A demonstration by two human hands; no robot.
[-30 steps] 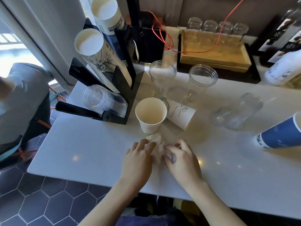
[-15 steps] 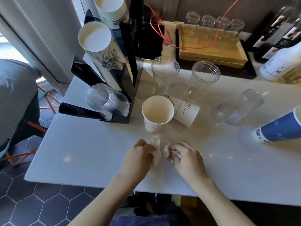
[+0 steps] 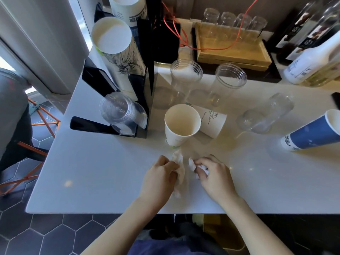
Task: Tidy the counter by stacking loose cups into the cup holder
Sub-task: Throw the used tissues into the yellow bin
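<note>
While the cup holder (image 3: 117,100) already held paper and clear stacks, about six loose cups (image 3: 181,124) lay or stood mid-counter (image 3: 92,172) unstacked, and both hands, left (image 3: 160,179) and right (image 3: 215,177), pinched crumpled tissue (image 3: 181,168) nearby.

Glossy white counter (image 3: 110,172), matt paper cup (image 3: 181,124), clear plastic cups (image 3: 185,78), wood tray (image 3: 233,52), crumpled tissue (image 3: 179,162).

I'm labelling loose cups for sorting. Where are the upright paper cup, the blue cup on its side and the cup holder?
upright paper cup (image 3: 181,124), head view, inner wall.
blue cup (image 3: 311,133), head view, blue side.
cup holder (image 3: 142,87), head view, black upright panel.
</note>
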